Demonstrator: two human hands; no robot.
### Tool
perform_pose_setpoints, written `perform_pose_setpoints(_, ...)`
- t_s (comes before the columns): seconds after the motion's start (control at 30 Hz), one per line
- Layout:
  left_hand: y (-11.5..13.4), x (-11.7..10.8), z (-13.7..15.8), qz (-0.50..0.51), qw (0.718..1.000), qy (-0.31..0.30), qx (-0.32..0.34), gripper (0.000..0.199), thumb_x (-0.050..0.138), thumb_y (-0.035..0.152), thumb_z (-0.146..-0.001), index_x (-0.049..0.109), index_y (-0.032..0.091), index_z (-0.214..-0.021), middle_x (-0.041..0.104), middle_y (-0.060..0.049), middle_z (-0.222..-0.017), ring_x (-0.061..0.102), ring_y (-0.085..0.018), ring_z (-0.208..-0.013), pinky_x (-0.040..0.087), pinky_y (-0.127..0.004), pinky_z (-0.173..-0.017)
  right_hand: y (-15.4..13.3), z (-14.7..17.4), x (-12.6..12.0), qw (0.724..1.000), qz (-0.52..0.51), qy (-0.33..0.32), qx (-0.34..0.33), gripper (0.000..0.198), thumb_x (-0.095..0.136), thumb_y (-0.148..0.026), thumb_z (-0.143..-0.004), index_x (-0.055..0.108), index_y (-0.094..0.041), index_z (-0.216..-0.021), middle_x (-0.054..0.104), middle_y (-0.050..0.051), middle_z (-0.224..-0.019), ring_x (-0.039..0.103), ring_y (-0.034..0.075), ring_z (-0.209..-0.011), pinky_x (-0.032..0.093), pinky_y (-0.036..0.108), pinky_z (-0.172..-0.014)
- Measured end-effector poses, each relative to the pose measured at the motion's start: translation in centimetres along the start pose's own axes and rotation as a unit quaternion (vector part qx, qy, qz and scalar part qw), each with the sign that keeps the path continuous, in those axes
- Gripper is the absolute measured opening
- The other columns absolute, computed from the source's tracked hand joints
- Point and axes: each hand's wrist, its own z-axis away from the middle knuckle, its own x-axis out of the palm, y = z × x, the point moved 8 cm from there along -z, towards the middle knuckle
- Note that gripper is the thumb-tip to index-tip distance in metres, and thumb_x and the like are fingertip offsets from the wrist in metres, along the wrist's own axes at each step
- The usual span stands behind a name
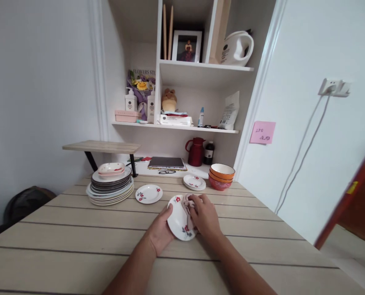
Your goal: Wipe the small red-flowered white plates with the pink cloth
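Note:
A small white plate (176, 221) with red flowers and grey leaves is tilted up above the table, its face toward me. My left hand (160, 231) grips its left edge, thumb on the rim and the other fingers hidden behind. Bunched in my right hand (205, 215) is a pale cloth (188, 201), pressed on the plate's upper right face. Beyond them a similar flowered plate (149, 194) lies flat by itself. Several more small flowered plates (195, 182) are stacked farther back.
At left stands a tall stack of plates (110, 192) topped by a small dish (111, 169), near a raised wooden stand (102, 146). Nested bowls (221, 177) sit at back right. Behind are a red jug (196, 151), a dark bottle (209, 153), a laptop (167, 162) and glasses (167, 172).

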Motion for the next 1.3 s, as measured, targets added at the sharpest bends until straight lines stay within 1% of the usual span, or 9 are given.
perform_pose_setpoints(0.23, 2.3, -1.3, -0.5, 0.062, 0.996, 0.003, 0.066, 0.045, 0.053, 0.042, -0.092, 0.062, 0.012, -0.125, 0.072, -0.014, -0.114, 0.064, -0.027, -0.112, 0.041, -0.041, -0.104, -3.5, 1.1, 1.5, 0.993, -0.048, -0.06, -0.095, 0.032, 0.054, -0.014, -0.083, 0.065, -0.024, -0.111, 0.059, 0.006, -0.1, 0.055, 0.021, -0.092, 0.038, 0.031, -0.081)
perform_pose_setpoints(0.4, 1.2, -1.8, -0.6, 0.047, 0.998, 0.026, 0.02, 0.04, 0.055, 0.042, -0.091, 0.068, 0.01, -0.111, 0.075, -0.012, -0.103, 0.067, -0.025, -0.103, 0.046, -0.036, -0.096, -6.1, 2.0, 2.1, 0.978, -0.094, -0.107, -0.155, 0.034, 0.055, -0.013, -0.083, 0.064, -0.027, -0.112, 0.059, 0.005, -0.103, 0.053, 0.02, -0.094, 0.039, 0.031, -0.081)
perform_pose_setpoints(0.5, -0.1, -1.5, -0.4, 0.024, 0.999, 0.033, -0.023, 0.042, 0.056, 0.046, -0.09, 0.069, 0.012, -0.111, 0.075, -0.011, -0.102, 0.068, -0.024, -0.099, 0.046, -0.035, -0.095, -5.6, 1.5, 1.3, 0.985, -0.082, -0.067, -0.132, 0.035, 0.055, -0.013, -0.084, 0.063, -0.028, -0.115, 0.058, 0.006, -0.107, 0.053, 0.021, -0.098, 0.038, 0.033, -0.085)
perform_pose_setpoints(0.6, -0.9, -0.6, -0.2, 0.014, 0.999, 0.008, -0.043, 0.047, 0.055, 0.048, -0.09, 0.065, 0.014, -0.121, 0.074, -0.012, -0.11, 0.066, -0.026, -0.107, 0.043, -0.038, -0.098, -3.7, 0.7, 0.3, 0.996, -0.054, -0.011, -0.07, 0.036, 0.054, -0.014, -0.085, 0.063, -0.028, -0.116, 0.058, 0.007, -0.111, 0.053, 0.023, -0.103, 0.037, 0.036, -0.088)
perform_pose_setpoints(0.77, 0.4, -0.2, -0.4, 0.044, 0.999, -0.026, 0.004, 0.055, 0.051, 0.048, -0.092, 0.056, 0.013, -0.134, 0.07, -0.015, -0.119, 0.059, -0.028, -0.12, 0.036, -0.041, -0.108, -0.8, 0.2, -0.2, 1.0, -0.016, 0.006, -0.005, 0.033, 0.054, -0.014, -0.084, 0.066, -0.026, -0.113, 0.058, 0.008, -0.11, 0.053, 0.025, -0.103, 0.036, 0.037, -0.088)
perform_pose_setpoints(0.87, 2.1, -1.2, -0.5, 0.069, 0.995, -0.014, 0.064, 0.056, 0.048, 0.046, -0.093, 0.053, 0.012, -0.137, 0.069, -0.016, -0.121, 0.058, -0.028, -0.123, 0.033, -0.044, -0.11, -1.2, 0.4, 0.4, 0.999, -0.03, -0.019, -0.022, 0.033, 0.053, -0.011, -0.083, 0.067, -0.025, -0.11, 0.059, 0.008, -0.106, 0.053, 0.024, -0.1, 0.035, 0.037, -0.087)
perform_pose_setpoints(1.0, 3.4, -2.0, -0.4, 0.084, 0.991, -0.014, 0.102, 0.049, 0.046, 0.044, -0.095, 0.06, 0.013, -0.129, 0.07, -0.014, -0.119, 0.06, -0.027, -0.12, 0.035, -0.043, -0.109, -4.2, 1.2, 0.9, 0.992, -0.076, -0.054, -0.086, 0.035, 0.055, -0.011, -0.081, 0.067, -0.026, -0.109, 0.059, 0.006, -0.103, 0.052, 0.023, -0.097, 0.035, 0.035, -0.086)
perform_pose_setpoints(1.17, 1.0, -1.2, -0.5, 0.044, 0.999, -0.013, 0.016, 0.045, 0.052, 0.046, -0.092, 0.067, 0.01, -0.115, 0.073, -0.014, -0.111, 0.063, -0.027, -0.113, 0.041, -0.038, -0.103, -6.8, 1.9, 0.9, 0.984, -0.089, -0.069, -0.136, 0.038, 0.056, -0.01, -0.078, 0.066, -0.028, -0.109, 0.059, 0.005, -0.106, 0.051, 0.022, -0.098, 0.034, 0.035, -0.087)
perform_pose_setpoints(1.3, -0.6, -0.3, -0.3, 0.016, 0.999, -0.004, -0.028, 0.046, 0.055, 0.045, -0.091, 0.065, 0.013, -0.122, 0.073, -0.013, -0.113, 0.064, -0.027, -0.111, 0.043, -0.037, -0.1, -5.1, 1.1, 0.0, 0.994, -0.054, -0.016, -0.092, 0.038, 0.055, -0.011, -0.08, 0.065, -0.028, -0.112, 0.059, 0.006, -0.111, 0.051, 0.023, -0.103, 0.034, 0.036, -0.089)
